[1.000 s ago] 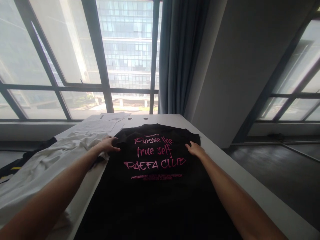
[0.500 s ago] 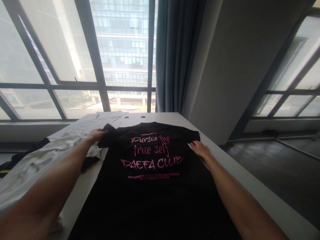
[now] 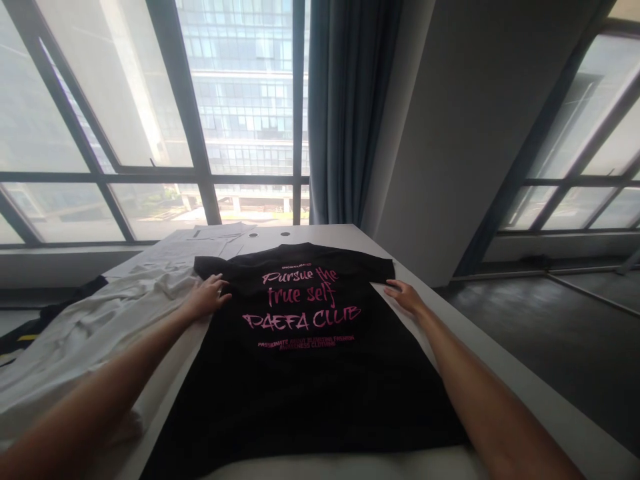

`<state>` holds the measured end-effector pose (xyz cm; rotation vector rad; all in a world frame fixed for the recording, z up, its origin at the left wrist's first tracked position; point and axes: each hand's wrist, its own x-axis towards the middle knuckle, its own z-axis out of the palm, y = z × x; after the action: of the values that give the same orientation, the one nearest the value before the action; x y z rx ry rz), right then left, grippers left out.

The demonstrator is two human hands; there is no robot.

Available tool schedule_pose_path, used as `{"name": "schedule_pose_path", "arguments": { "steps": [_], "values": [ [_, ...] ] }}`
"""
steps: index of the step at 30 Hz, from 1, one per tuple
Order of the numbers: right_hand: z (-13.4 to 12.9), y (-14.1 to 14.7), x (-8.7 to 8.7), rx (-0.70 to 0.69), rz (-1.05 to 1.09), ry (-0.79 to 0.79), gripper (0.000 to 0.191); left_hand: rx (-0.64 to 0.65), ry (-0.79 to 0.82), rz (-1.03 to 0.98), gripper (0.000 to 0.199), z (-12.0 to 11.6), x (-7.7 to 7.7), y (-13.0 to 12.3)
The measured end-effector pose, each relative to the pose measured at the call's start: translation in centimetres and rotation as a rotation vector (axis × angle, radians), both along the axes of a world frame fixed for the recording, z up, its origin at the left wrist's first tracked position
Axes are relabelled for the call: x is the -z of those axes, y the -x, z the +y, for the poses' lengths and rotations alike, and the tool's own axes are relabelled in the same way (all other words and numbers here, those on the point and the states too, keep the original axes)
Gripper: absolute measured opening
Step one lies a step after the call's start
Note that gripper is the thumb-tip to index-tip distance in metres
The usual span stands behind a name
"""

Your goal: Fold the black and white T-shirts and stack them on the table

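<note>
A black T-shirt (image 3: 310,393) with pink lettering on its back lies spread on the white table (image 3: 363,235), collar toward the window. My left hand (image 3: 206,295) rests at the shirt's left sleeve and side, fingers spread and grasping nothing. By the right sleeve's lower edge is my right hand (image 3: 404,296), its fingers stretched out and apart; whether the fingertips touch the cloth is hard to tell. Both sleeves lie out flat to the sides. The bottom hem shows near the front of the view.
Light grey crumpled fabric (image 3: 95,340) covers the table's left side, with a dark garment (image 3: 55,310) beyond it. Papers (image 3: 200,243) lie at the far left corner. A blue curtain (image 3: 345,120) and a pillar (image 3: 440,133) stand behind the table.
My left hand has let go of the left sleeve, which now lies flat, and moved slightly right and nearer. The bottom hem has come into view.
</note>
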<state>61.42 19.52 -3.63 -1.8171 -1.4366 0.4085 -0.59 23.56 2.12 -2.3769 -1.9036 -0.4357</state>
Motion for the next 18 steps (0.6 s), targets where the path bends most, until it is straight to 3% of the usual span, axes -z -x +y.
{"name": "schedule_pose_path", "arguments": {
  "steps": [5, 12, 18],
  "values": [
    [-2.7, 0.5, 0.2, -0.064, 0.074, 0.040, 0.046, 0.130, 0.132, 0.070, 0.054, -5.1, 2.5, -1.9],
    [-7.8, 2.0, 0.0, -0.154, -0.053, 0.082, 0.048, 0.135, 0.112, -0.078, 0.056, -10.4, 4.2, -0.6],
    [-11.4, 3.5, -0.5, -0.155, -0.093, 0.132, 0.062, 0.147, 0.087, -0.134, 0.059, -15.9, 4.9, 0.5]
  ]
}}
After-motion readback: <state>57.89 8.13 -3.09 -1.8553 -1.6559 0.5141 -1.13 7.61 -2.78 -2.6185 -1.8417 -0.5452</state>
